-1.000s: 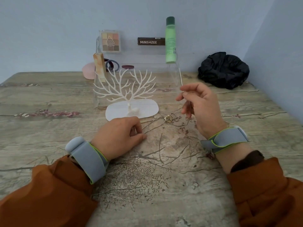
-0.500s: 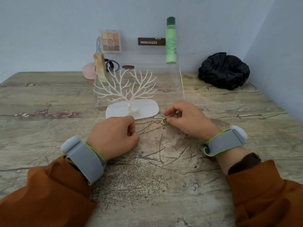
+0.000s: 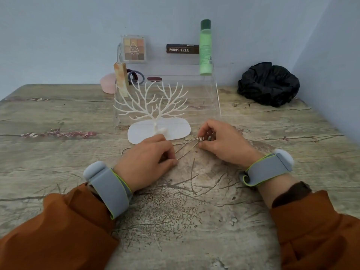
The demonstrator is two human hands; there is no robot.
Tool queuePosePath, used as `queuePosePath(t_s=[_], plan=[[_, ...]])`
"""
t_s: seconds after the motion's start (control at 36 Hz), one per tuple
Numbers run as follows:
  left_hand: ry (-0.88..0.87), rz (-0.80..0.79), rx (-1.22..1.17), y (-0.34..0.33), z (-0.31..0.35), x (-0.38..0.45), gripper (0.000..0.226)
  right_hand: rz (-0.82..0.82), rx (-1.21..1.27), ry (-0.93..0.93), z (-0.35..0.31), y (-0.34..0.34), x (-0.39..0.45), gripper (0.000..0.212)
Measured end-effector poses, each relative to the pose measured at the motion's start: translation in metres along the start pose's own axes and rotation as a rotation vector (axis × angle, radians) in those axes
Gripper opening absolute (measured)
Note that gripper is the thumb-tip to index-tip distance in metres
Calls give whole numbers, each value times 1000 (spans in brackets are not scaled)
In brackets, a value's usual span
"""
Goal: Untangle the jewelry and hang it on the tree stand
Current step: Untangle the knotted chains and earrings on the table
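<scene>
R hand (image 3: 224,142) dropped, pinching jewelry (image 3: 200,139); L hand (image 3: 148,162) prob. pinching chain end.

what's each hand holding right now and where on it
Right hand pinches the tangled jewelry at its pendant knot; left hand pinches the chain ends.

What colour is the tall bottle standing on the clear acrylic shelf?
The tall plastic bottle is light green with a dark green cap, seen in the head view.

We count two hands (image 3: 148,162) (image 3: 224,143), two grey wristbands (image 3: 109,188) (image 3: 268,169), one white tree stand (image 3: 153,106), one green bottle (image 3: 205,47), one eyeshadow palette (image 3: 134,48), one black bag (image 3: 267,83) and one tangle of chains (image 3: 190,144)
</scene>
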State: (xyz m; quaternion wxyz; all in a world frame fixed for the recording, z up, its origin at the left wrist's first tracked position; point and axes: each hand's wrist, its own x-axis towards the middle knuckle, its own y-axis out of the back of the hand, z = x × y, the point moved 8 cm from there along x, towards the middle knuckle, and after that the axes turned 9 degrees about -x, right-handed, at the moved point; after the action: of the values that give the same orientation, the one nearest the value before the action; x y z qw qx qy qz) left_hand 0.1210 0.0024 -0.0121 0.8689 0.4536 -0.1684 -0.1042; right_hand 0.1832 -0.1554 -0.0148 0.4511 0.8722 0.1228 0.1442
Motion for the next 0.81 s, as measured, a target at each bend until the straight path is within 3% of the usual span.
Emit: queuePosePath(t_s=[0.25, 0.36, 0.47, 0.58, 0.81], plan=[[34, -45, 63, -3, -4, 0, 13, 105, 20, -55, 10, 7, 3, 18], [53, 93, 10, 6, -5, 1, 11, 148, 56, -66, 11, 12, 2, 21], [139, 345, -265, 30, -13, -3, 9, 179, 219, -75, 9, 17, 1, 23], [145, 474, -578, 43, -16, -6, 14, 176, 473, -79, 6, 21, -1, 24], [90, 424, -570, 39, -15, -4, 12, 96, 797, -44, -1, 20, -3, 21]])
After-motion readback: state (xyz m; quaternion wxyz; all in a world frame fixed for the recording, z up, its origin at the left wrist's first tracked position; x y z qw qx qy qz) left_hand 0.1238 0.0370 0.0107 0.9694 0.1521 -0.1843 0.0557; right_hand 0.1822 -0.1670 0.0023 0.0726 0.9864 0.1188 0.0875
